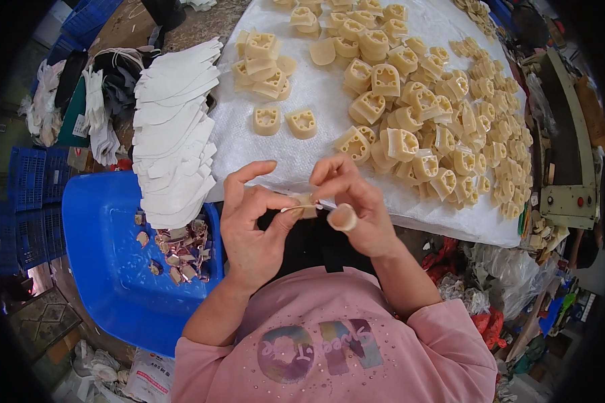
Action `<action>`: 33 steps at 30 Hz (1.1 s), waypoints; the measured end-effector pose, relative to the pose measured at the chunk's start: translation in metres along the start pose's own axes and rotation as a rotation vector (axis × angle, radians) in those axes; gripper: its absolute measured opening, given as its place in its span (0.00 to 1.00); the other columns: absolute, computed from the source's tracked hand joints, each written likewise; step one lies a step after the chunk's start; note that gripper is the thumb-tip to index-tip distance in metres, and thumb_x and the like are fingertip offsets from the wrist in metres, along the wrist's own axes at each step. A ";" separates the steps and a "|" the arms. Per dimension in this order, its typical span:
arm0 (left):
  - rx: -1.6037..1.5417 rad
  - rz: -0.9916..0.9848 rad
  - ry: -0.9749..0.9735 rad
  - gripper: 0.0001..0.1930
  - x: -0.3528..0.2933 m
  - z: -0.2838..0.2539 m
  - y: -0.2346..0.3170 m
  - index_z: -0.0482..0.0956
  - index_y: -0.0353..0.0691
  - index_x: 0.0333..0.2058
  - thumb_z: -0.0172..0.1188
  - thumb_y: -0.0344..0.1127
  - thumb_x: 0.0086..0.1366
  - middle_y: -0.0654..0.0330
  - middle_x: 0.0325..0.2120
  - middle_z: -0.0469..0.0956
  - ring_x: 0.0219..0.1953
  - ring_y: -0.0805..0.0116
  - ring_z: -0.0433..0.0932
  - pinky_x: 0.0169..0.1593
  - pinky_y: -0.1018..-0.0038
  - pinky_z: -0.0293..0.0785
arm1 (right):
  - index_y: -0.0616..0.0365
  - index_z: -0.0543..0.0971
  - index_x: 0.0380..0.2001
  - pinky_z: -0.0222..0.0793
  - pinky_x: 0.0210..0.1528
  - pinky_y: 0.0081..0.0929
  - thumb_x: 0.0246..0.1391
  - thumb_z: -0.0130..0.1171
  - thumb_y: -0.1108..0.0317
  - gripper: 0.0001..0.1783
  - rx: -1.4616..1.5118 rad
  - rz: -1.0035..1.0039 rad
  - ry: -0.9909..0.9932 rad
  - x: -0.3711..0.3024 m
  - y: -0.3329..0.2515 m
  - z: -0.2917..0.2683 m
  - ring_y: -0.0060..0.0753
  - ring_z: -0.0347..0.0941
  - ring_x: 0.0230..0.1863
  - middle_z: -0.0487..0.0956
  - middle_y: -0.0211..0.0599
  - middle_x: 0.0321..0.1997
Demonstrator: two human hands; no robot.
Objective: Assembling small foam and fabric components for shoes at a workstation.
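In front of my chest, my left hand (254, 218) pinches a small cream heel-shaped piece (305, 207) between thumb and fingers. Its index finger is bent over the piece, and another finger points upward. My right hand (356, 208) is closed in a pinch around a slim, pale, shiny tool (327, 204), whose end meets the piece; its exact kind is too small to make out. A cream cover (343, 217) sits over the right thumb tip. Just beyond the hands, two loose cream heel pieces (267, 121) lie with their hollowed faces up on the white-covered table (249, 158).
A large heap of cream heel pieces (423, 101) fills the table's right side, with a smaller stack (261, 64) at the back left. White cut sheets (175, 134) lie fanned at the left. Below them, a blue tub (114, 269) holds shiny wrapped pieces (185, 252).
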State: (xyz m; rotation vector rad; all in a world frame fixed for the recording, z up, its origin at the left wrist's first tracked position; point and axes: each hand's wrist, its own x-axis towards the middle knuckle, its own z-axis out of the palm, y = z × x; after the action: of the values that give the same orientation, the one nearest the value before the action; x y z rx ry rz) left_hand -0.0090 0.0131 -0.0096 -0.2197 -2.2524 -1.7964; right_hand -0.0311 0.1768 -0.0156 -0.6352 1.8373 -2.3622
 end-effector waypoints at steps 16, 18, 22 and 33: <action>-0.746 -0.429 -0.436 0.33 -0.003 0.001 -0.006 0.47 0.31 0.62 0.42 0.46 0.65 0.55 0.41 0.69 0.40 0.69 0.71 0.44 0.75 0.68 | 0.59 0.73 0.47 0.66 0.43 0.30 0.38 0.69 0.70 0.28 -0.507 -0.094 -0.172 0.005 -0.011 -0.007 0.35 0.73 0.36 0.80 0.35 0.37; -0.721 -0.418 -0.413 0.30 -0.003 0.005 -0.005 0.49 0.31 0.61 0.41 0.43 0.65 0.55 0.40 0.69 0.38 0.70 0.71 0.43 0.76 0.68 | 0.56 0.72 0.48 0.64 0.44 0.29 0.40 0.68 0.66 0.29 -0.441 -0.078 -0.177 0.004 -0.005 -0.007 0.35 0.71 0.39 0.79 0.34 0.39; -0.495 -0.320 -0.255 0.25 -0.012 0.011 -0.007 0.53 0.31 0.57 0.39 0.39 0.64 0.55 0.38 0.69 0.34 0.72 0.71 0.38 0.78 0.68 | 0.55 0.73 0.45 0.62 0.44 0.27 0.41 0.66 0.69 0.24 -0.587 -0.250 -0.106 0.002 -0.003 0.005 0.36 0.66 0.39 0.72 0.32 0.37; -0.342 -0.164 -0.214 0.39 -0.014 0.020 0.011 0.49 0.27 0.59 0.33 0.61 0.66 0.54 0.43 0.67 0.36 0.75 0.70 0.36 0.82 0.68 | 0.59 0.69 0.30 0.67 0.11 0.13 0.58 0.51 0.63 0.10 0.330 0.581 -0.229 0.010 0.000 0.001 0.19 0.71 0.16 0.71 0.35 0.36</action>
State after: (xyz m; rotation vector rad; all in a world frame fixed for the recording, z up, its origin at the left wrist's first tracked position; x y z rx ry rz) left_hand 0.0049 0.0354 -0.0075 -0.3114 -2.1345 -2.3446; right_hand -0.0400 0.1723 -0.0123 -0.2678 1.2704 -2.0267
